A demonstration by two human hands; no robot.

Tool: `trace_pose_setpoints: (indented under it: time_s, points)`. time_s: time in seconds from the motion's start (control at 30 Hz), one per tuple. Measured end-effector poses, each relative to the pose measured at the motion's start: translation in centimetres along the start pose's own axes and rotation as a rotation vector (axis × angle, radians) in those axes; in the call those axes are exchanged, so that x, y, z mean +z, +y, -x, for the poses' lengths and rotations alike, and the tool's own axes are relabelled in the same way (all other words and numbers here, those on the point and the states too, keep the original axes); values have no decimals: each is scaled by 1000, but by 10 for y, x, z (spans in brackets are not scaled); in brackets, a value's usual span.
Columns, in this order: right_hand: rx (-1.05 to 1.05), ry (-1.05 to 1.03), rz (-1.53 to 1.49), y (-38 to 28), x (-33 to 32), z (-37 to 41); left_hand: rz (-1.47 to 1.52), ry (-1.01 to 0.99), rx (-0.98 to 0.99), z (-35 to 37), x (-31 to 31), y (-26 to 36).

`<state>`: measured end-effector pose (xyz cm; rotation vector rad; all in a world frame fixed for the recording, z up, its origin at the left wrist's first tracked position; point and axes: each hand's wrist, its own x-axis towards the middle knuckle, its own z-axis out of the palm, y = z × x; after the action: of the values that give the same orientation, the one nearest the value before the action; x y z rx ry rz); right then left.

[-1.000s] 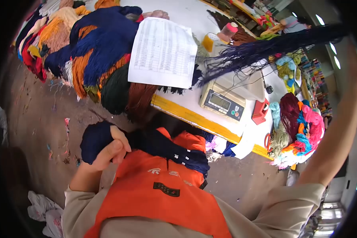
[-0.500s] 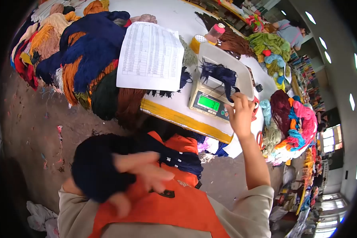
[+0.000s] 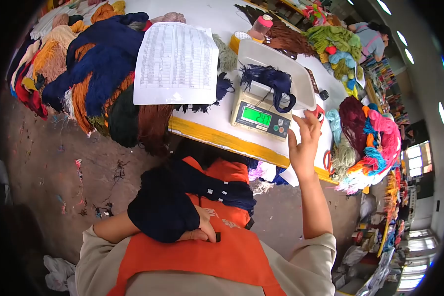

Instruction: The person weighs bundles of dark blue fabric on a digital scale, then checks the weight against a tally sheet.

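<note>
My right hand [image 3: 306,140] is raised just right of a digital scale [image 3: 239,118], fingers apart and holding nothing. A hank of navy yarn [image 3: 276,81] lies in the scale's white tray [image 3: 307,93], one loop drooping over its near edge toward the green display [image 3: 256,116]. Against my orange apron [image 3: 182,261], my left hand [image 3: 204,228] has its fingers curled together near a small black tag. Whatever may be between those fingers is hidden. A thick navy yarn bundle [image 3: 160,207] hangs around my left wrist and forearm.
A printed sheet [image 3: 176,64] rests over heaped yarn [image 3: 101,64] on the left. Behind the scale are a pink-capped bottle [image 3: 260,27] and yellow tape [image 3: 237,40]. Red scissors [image 3: 327,160] sit near the table's yellow edge [image 3: 222,140]. Another person [image 3: 371,40] bends at the back right.
My right hand has let go of the navy yarn and drawn back from the tray. My left hand moved right and curled against the apron. The scale's display reading has risen.
</note>
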<state>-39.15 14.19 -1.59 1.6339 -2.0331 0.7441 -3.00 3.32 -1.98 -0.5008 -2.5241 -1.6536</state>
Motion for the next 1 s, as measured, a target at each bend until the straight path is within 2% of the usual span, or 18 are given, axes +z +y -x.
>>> trace_pose_setpoints:
  time_s: [0.07, 0.17, 0.3, 0.43, 0.47, 0.5, 0.53, 0.57, 0.6, 0.63, 0.67, 0.7, 0.77, 0.83, 0.87, 0.9, 0.93, 1.0]
  points:
    - [42, -9, -52, 0, 9, -4, 3, -51, -113, 2, 0, 3]
    - [25, 0, 24, -4, 21, -17, -14, 69, -35, 3, 4, 7]
    - [-11, -15, 238, -10, 31, -31, 21, 76, -53, 1, 2, 11]
    - [-59, 70, 225, -36, 32, -30, 57, 129, -207, 2, -6, 19]
    - [-41, 23, 113, -45, 31, -24, 38, 169, -293, 1, -10, 21]
    - [-21, -29, 2, -56, 29, -18, -29, 184, -266, -4, -17, 21]
    - [-129, 21, -25, -70, 23, -13, 76, 348, -345, -10, -17, 22]
    - [143, -92, -415, -91, 17, -3, 184, 510, -419, -17, -15, 21]
    - [425, -212, -798, -112, 16, 9, 8, 713, -231, -24, -6, -1]
    - [451, -233, -1056, -124, 20, 20, 111, 777, -218, -30, -3, -6]
    - [610, -349, -1226, -141, 10, 24, 212, 839, -201, -36, -3, -11]
    - [641, -397, -1381, -151, 10, 28, 102, 734, -252, -40, -11, -10]
    - [647, -473, -1508, -160, 10, 35, -109, 457, -424, -46, -29, 3]
    - [567, -410, -1467, -160, 20, 41, -166, 435, -398, -44, -21, 0]
    - [479, -318, -1402, -159, 21, 39, -134, 546, -334, -44, -17, -4]
    - [548, -394, -1389, -158, 16, 38, -88, 626, -234, -51, -13, -13]
    - [432, -366, -1290, -154, 15, 39, 99, 706, -235, -52, 3, -39]
    - [415, -343, -1359, -155, 19, 42, 368, 713, -279, -44, 14, -61]
